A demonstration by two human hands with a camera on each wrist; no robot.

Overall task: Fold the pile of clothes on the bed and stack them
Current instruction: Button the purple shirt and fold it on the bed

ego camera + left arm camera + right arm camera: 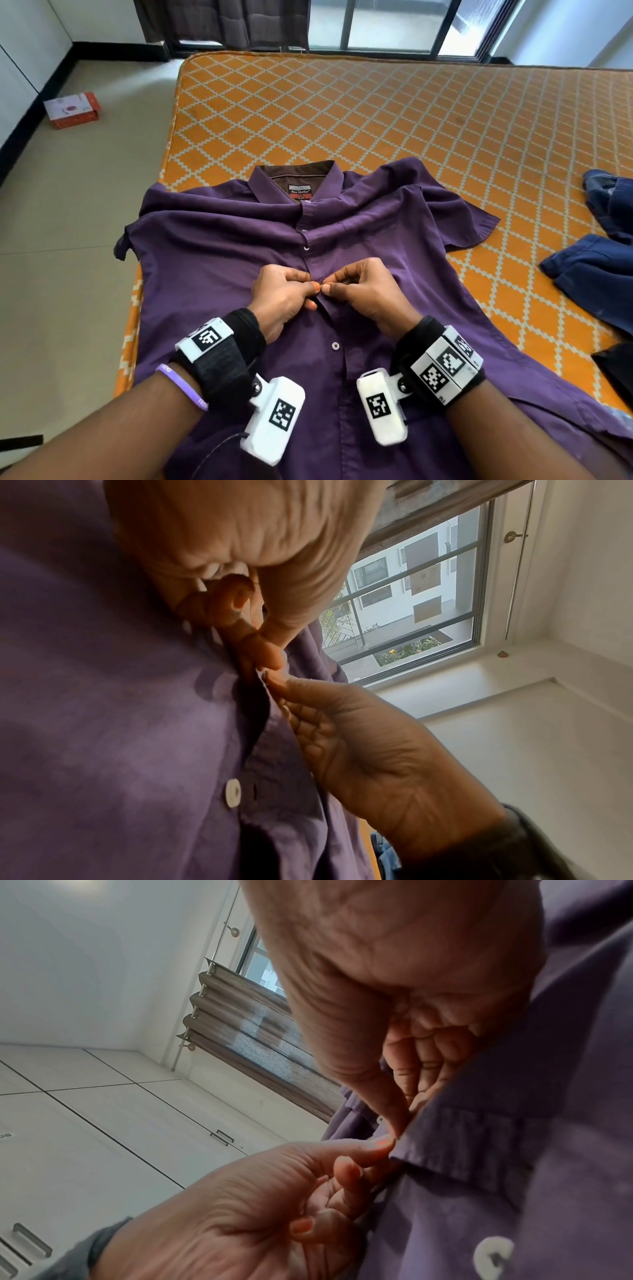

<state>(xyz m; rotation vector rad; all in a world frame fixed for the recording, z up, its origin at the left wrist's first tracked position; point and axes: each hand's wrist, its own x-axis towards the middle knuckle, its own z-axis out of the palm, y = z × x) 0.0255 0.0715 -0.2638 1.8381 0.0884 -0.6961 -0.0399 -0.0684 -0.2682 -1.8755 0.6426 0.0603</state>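
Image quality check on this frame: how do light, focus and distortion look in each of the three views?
Head view: even daylight, sharp on the purple shirt and both hands, with wide-angle bending of the bed edge. Left wrist view: the left hand is washed out and soft up close, the window bright, the frame tilted. Right wrist view: the right hand is soft, and the near button is blurred.

Home bedroom; patterned bed (411, 113), curtained window (387, 24), wardrobe doors (103, 1137)
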